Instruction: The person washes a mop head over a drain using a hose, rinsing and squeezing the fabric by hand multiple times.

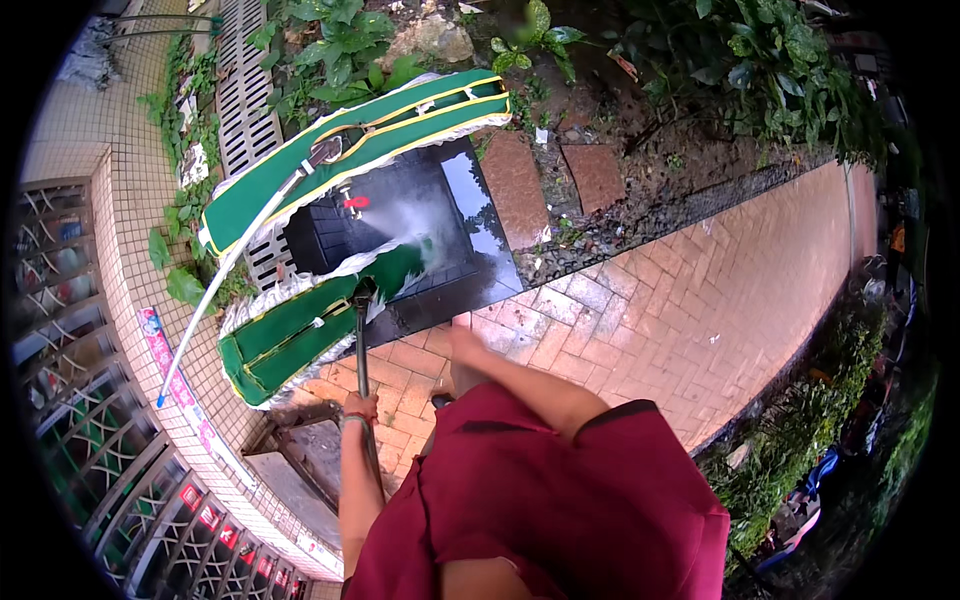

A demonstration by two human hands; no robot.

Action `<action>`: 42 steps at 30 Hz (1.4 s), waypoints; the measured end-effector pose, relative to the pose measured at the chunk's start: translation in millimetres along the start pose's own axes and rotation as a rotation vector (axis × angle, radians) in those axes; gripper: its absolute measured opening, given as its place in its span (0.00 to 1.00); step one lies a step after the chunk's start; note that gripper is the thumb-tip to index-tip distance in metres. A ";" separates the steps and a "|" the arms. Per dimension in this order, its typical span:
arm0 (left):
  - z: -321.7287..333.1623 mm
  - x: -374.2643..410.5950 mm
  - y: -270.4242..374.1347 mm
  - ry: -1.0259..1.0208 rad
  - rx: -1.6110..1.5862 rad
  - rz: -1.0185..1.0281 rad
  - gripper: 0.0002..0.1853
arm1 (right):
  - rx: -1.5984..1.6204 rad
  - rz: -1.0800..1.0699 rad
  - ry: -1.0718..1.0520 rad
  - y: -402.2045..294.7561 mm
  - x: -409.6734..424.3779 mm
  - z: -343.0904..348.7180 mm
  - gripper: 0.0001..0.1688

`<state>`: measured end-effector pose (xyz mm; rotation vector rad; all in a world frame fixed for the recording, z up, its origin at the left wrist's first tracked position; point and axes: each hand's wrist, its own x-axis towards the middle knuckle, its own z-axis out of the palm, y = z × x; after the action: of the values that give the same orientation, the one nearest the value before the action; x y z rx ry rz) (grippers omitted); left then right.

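Observation:
My left hand (361, 406) grips the dark pole (362, 345) of a green flat mop (300, 337) with a white fringe. Water sprays from a tap with a red handle (360, 202) onto the mop's right end, over a black basin (487, 255). A second green flat mop (277, 195), edged in yellow, lies across the basin's far side, its white pole (225, 270) leaning down to the left. My right hand (463, 337) is by the basin's near edge; its fingers are unclear, and no held thing shows.
Brick paving (600, 315) runs to the right. A metal drain grate (244, 82) and a tiled wall (135, 217) are on the left. Leafy plants (765, 67) and stone slabs (514, 187) lie beyond the basin. A low box-like frame (300, 457) stands near my left arm.

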<state>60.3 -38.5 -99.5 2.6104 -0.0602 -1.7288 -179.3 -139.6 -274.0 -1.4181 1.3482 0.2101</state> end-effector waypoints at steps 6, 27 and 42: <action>-59.6 -3.3 -21.9 -0.293 -0.372 -0.089 0.08 | -0.009 0.389 -0.173 97.1 -19.3 -109.5 0.15; -158.6 -281.0 -140.6 -0.350 -0.277 0.484 0.14 | 2.012 0.232 -0.153 -181.8 42.4 -61.8 0.39; -95.5 -129.5 -76.7 -0.595 -0.221 0.755 0.11 | 1.248 -0.677 0.419 -279.1 -102.1 -266.5 0.28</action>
<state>99.8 41.7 54.6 1.5201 -0.6997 -1.9349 -134.6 -357.7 57.5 -0.7247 0.8848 -1.2272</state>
